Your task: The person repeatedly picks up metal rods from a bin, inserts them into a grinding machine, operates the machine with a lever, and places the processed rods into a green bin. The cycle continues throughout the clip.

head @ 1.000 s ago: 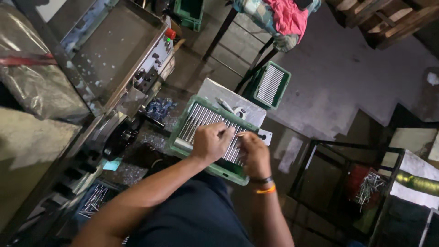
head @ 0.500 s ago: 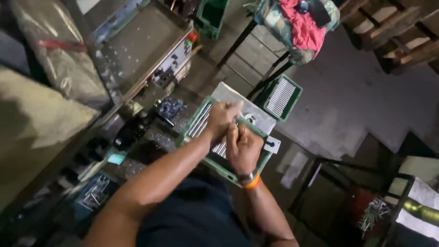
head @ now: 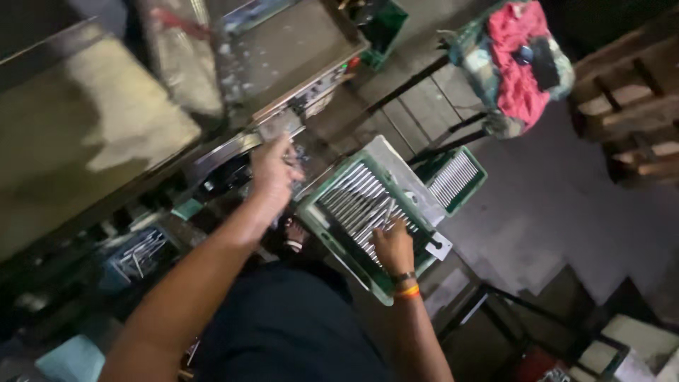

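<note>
A green tray (head: 320, 224) full of shiny metal rods (head: 353, 198) sits in front of me. My right hand (head: 393, 245) rests on the rods at the tray's near side, fingers curled around a few of them; an orange band circles its wrist. My left hand (head: 272, 170) has reached away to the left, up against the edge of a grey metal machine (head: 283, 49), and grips a small metal piece there. What exactly it holds is blurred.
A second green tray of rods (head: 456, 177) stands beyond the first. A stool with red and patterned cloth (head: 513, 64) is at the upper right. Wooden pallets (head: 629, 99) are at the far right, a bin of metal parts (head: 138, 251) at the left.
My left hand has left the tray and moved left to the machine's edge. The right hand stays on the rods. The camera has swung and moved closer.
</note>
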